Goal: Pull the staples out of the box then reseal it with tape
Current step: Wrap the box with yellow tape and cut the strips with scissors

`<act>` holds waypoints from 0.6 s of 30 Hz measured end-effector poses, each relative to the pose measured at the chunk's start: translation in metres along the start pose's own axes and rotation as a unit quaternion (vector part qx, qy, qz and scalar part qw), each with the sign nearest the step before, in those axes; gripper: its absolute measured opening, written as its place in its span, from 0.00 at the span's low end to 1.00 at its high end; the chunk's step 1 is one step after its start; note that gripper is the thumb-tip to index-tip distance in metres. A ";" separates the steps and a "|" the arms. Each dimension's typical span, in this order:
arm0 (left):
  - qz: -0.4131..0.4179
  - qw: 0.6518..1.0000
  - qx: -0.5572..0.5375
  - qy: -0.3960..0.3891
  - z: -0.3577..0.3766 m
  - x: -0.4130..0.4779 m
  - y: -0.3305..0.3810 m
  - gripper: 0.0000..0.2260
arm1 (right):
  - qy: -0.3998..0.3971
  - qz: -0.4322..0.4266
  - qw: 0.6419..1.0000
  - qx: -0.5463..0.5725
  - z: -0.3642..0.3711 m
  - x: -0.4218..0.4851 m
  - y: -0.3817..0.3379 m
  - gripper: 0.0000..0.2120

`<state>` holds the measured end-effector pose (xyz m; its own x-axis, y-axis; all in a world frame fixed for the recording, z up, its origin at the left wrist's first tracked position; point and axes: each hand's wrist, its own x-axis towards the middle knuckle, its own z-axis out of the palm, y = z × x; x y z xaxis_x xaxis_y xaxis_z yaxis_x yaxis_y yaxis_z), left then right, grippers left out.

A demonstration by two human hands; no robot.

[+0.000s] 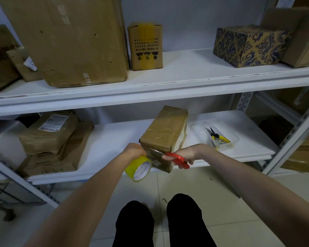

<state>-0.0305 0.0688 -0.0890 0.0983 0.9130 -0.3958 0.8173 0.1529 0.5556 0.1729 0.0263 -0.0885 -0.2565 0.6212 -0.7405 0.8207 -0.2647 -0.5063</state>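
Gripping tape roll (138, 169): left hand (134, 150) | right hand (184, 153) grips scissors (177, 158) | box (165, 132) between hands

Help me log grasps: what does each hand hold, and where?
Left hand grips the yellow tape roll at its upper rim; right hand holds the red scissors by their handles.

White metal shelving (168, 86), tiled floor (230, 202)
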 end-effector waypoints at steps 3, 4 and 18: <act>0.005 1.000 -0.023 0.010 -0.003 -0.003 0.001 0.05 | -0.012 0.042 0.998 -0.050 0.003 -0.006 -0.006 0.27; 0.012 1.000 -0.011 0.011 -0.004 -0.005 0.001 0.05 | -0.017 0.055 0.996 -0.066 0.002 -0.010 -0.006 0.28; 0.068 0.994 -0.057 0.063 -0.020 -0.035 0.030 0.06 | 0.544 -0.225 0.808 -0.016 -0.031 -0.135 -0.047 0.23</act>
<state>-0.0207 0.0486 -0.0436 0.1249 0.9673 -0.2208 0.7311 0.0607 0.6795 0.1847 -0.0222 0.0492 0.0532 0.9349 0.3510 0.7862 0.1775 -0.5919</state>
